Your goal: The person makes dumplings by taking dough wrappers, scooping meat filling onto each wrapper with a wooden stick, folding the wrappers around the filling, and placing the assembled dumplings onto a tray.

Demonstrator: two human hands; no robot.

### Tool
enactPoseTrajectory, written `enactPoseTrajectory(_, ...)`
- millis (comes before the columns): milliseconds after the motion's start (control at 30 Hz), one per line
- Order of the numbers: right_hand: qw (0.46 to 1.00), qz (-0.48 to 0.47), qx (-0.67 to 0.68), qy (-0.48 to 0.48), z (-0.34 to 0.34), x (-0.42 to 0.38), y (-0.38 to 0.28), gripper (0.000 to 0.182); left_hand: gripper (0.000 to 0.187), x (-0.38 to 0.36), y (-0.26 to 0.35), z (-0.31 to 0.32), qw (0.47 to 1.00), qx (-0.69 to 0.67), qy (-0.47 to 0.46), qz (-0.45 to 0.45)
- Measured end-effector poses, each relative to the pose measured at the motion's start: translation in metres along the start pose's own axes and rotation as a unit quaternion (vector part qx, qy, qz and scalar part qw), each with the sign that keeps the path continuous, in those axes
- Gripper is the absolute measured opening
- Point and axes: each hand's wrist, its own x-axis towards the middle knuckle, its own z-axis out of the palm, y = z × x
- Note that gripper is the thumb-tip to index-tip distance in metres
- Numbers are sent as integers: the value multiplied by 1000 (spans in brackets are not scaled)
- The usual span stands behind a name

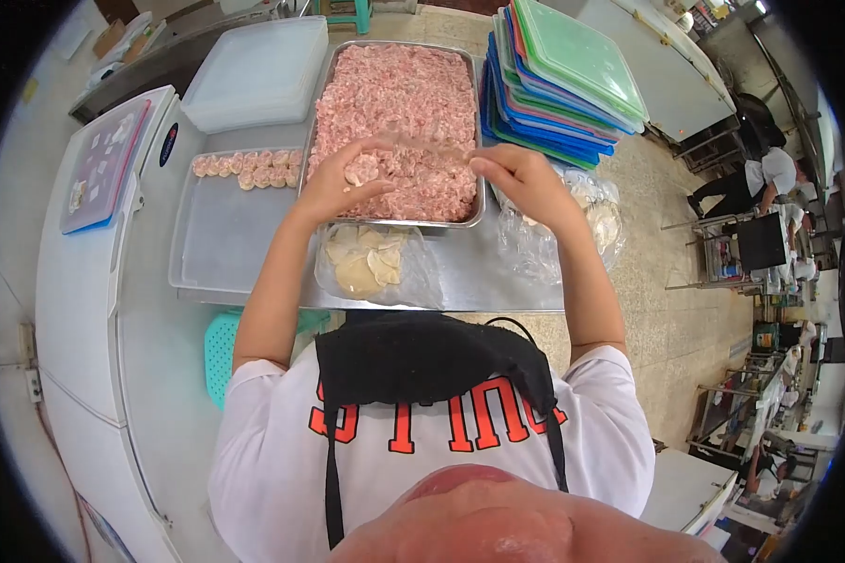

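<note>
A metal tray (pixel 479 192) full of pink minced meat (pixel 394 89) lies in front of me. Over its left part, my left hand (pixel 345 180) is curled around a small meat-filled wrapper (pixel 361 170). My right hand (pixel 518 178) is at the tray's right edge, thumb and fingers pinched on one end of a thin tool, blurred, that reaches over the meat. Pale round wrappers (pixel 366 261) lie in a plastic bag just below the tray. To the left, a shallow tray (pixel 230 235) bears rows of filled dumplings (pixel 249 169) along its far edge.
Translucent stacked trays (pixel 253 70) stand at the back left, and a tall stack of coloured lids (pixel 563 84) at the back right. Plastic bags (pixel 530 246) lie right of the meat tray. A white freezer (pixel 84 281) is at far left; people (pixel 770 178) are at far right.
</note>
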Motion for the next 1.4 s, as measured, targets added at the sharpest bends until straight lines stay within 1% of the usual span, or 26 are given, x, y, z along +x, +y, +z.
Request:
enactPoseTrajectory(100, 995, -80, -41, -32, 23, -1, -5, 29, 42, 2, -5, 4, 1000, -12, 12, 5)
enactPoseTrajectory(167, 994, -93, -27, -46, 36, -1, 3, 27, 34, 4, -10, 2, 996, -35, -82, -31)
enactPoseTrajectory(233, 992, -109, -14, -61, 31, 2, -3, 26, 32, 5, -10, 6, 996, -34, -69, -49)
enactPoseTrajectory(300, 974, -98, -202, 14, 15, 2, -13, 22, 30, 6, -13, 9, 996, -32, -57, -67)
enactPoseTrajectory(367, 968, -118, -219, 38, 23, -3, -22, 22, 31, 7, -18, 11, 984, -100, -40, -141)
enactPoseTrajectory(400, 961, -135, -233, 64, 27, -5, -25, 21, 31, 9, -17, 11, 984, -101, -41, -140)
enactPoseTrajectory(500, 971, -90, -217, 34, 22, 4, -5, 20, 39, 8, -16, 11, 991, -78, -45, -100)
enactPoseTrajectory(567, 988, -45, -145, 16, 10, 18, 18, 25, 49, 2, -34, 7, 963, -212, -25, -162)
enactPoseTrajectory(600, 988, -44, -144, 17, 8, 24, 32, 25, 49, -1, -45, 4, 963, -212, -26, -162)
enactPoseTrajectory(667, 962, 54, -258, -76, 9, 34, 60, 32, 55, -5, -63, -1, 856, -472, -50, -205)
enactPoseTrajectory(700, 961, 56, -259, -75, 12, 42, 72, 32, 55, -5, -56, -1, 856, -473, -52, -205)
enactPoseTrajectory(767, 913, 37, -398, -81, 21, 52, 94, 30, 59, -7, -33, 1, 767, -604, 49, -212)
enactPoseTrajectory(800, 913, 38, -398, -81, 30, 55, 105, 30, 59, -8, -30, 0, 766, -605, 48, -212)
enactPoseTrajectory(867, 884, -31, -466, -20, 52, 60, 117, 22, 66, -9, -27, -3, 713, -675, -20, -187)
enactPoseTrajectory(967, 888, -42, -454, -55, 85, 41, 81, 15, 65, -12, -23, -7, 683, -705, -3, -192)
enactPoseTrajectory(1033, 890, -33, -446, -89, 90, 30, 71, 14, 62, -14, -29, -7, 700, -688, 10, -193)
enactPoseTrajectory(1100, 886, -113, -440, -87, 86, 25, 63, 15, 60, -13, -40, -8, 717, -670, 27, -191)
enactPoseTrajectory(1133, 887, -114, -440, -88, 83, 23, 57, 15, 50, -13, -47, -8, 762, -615, 50, -199)
enactPoseTrajectory(1167, 902, -66, -414, -104, 77, 20, 52, 19, 41, -13, -53, -8, 802, -556, 71, -208)
enactPoseTrajectory(1200, 914, -17, -389, -118, 72, 18, 48, 23, 41, -14, -59, -9, 802, -556, 70, -207)
enactPoseTrajectory(1233, 913, -16, -390, -117, 70, 15, 51, 23, 39, -14, -65, -11, 835, -502, 67, -215)
enactPoseTrajectory(1267, 938, 37, -322, -123, 70, 12, 57, 28, 39, -13, -71, -12, 864, -447, 65, -222)
enactPoseTrajectory(1300, 956, 89, -251, -128, 69, 9, 64, 33, 39, -11, -70, -12, 865, -447, 64, -220)
enactPoseTrajectory(1333, 955, 88, -252, -127, 67, 8, 71, 33, 44, -10, -70, -11, 906, -354, 70, -220)
enactPoseTrajectory(1367, 975, 126, -134, -128, 65, 6, 78, 38, 48, -9, -69, -10, 938, -256, 75, -219)
enactPoseTrajectory(1400, 978, 165, -12, -126, 64, 4, 82, 42, 48, -7, -67, -9, 938, -257, 75, -219)
